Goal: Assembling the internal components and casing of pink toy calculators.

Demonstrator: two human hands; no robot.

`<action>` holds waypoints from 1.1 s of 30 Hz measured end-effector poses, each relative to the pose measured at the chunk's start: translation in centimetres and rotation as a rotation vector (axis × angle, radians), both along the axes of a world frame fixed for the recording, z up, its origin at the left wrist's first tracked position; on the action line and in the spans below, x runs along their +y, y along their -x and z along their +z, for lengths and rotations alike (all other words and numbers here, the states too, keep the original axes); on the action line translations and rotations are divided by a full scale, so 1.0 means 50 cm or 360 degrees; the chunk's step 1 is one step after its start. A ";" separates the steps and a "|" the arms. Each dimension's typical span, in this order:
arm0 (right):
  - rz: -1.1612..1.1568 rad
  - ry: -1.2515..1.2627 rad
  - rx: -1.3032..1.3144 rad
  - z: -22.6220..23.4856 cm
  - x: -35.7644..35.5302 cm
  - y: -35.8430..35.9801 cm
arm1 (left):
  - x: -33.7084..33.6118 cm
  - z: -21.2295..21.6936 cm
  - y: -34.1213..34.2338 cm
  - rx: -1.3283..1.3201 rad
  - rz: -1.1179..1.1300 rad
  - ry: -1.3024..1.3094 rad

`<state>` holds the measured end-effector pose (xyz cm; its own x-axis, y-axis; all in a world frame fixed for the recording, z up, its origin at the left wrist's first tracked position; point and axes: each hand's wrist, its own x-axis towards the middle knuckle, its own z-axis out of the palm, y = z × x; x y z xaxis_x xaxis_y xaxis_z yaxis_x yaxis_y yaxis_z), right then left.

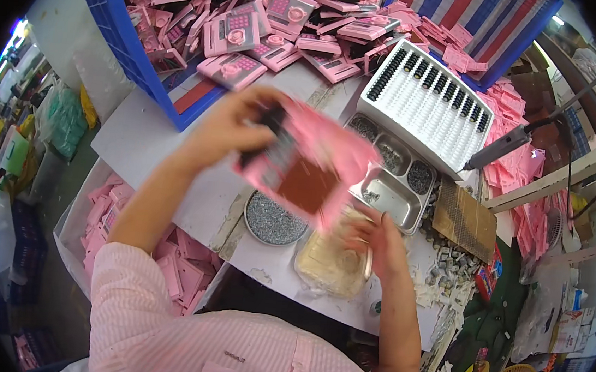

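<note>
I have my left hand (236,120) pinched tight on one end of a pink case (340,147), thumb on the near face. The case is tilted in mid-air above the middle of the table (149,148), blurred on my feed, with a brown panel (306,187) and a dark patch at the held end. My right hand (381,243) hangs just beyond the case's lower right edge, over a yellowish bag (330,263). That grip looks fairly wide, fingers loosely apart; from here I cannot tell whether they touch the bag or the case.

Just left of the bag I see a round dish (270,243) full of small metal pieces. Right of the case sits a metal tray (402,206) with compartments, some holding small parts, and behind it a white rack (406,128) with rows of black pegs. A dark tool (503,149) points in at the rack's right corner. At the far side, a blue crate (136,51) holds a heap of pink devices (288,11). More pink parts (181,268) fill a white box below the table's left edge.
</note>
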<state>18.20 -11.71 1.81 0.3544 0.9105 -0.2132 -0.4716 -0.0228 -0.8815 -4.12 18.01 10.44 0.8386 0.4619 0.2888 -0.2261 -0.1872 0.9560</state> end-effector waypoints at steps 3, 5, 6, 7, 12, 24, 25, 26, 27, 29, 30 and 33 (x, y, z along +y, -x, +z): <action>0.0106 -0.0220 0.0170 -0.016 0.010 0.040 | -0.132 -0.037 -0.074 0.0208 -0.0564 0.0257; -0.0013 0.0072 0.0600 -0.002 -0.028 0.058 | -0.157 -0.061 -0.098 0.0175 -0.0761 0.0433; 0.0079 0.0069 0.0465 0.002 -0.049 0.054 | -0.171 -0.075 -0.102 0.0170 -0.0859 0.0532; 0.0170 0.0066 0.0331 0.003 -0.070 0.040 | -0.183 -0.083 -0.105 0.0172 -0.0845 0.0472; 0.0038 0.0083 -0.0092 0.013 -0.146 0.036 | -0.238 -0.108 -0.160 0.0330 -0.0882 0.0234; -0.0589 0.0704 -0.2023 -0.068 -0.125 0.048 | -0.315 -0.241 -0.039 0.0097 -0.0481 -0.1306; -0.0555 0.0697 -0.2024 -0.076 -0.116 0.047 | -0.298 -0.251 -0.040 0.0079 -0.0430 -0.1356; -0.0517 0.0685 -0.2026 -0.087 -0.106 0.041 | -0.280 -0.248 -0.044 0.0087 -0.0433 -0.1366; -0.0480 0.0672 -0.2027 -0.094 -0.100 0.038 | -0.284 -0.250 -0.042 0.0090 -0.0379 -0.1328; -0.0303 0.0793 -0.1968 -0.077 -0.106 0.030 | -0.301 -0.244 -0.027 0.0097 -0.0262 -0.1254; -0.0203 0.0920 -0.1905 -0.053 -0.108 0.030 | -0.317 -0.230 -0.009 0.0184 -0.0121 -0.1158; -0.0039 0.1115 -0.1801 -0.020 -0.147 0.063 | -0.350 -0.243 0.049 0.0754 0.0015 -0.1017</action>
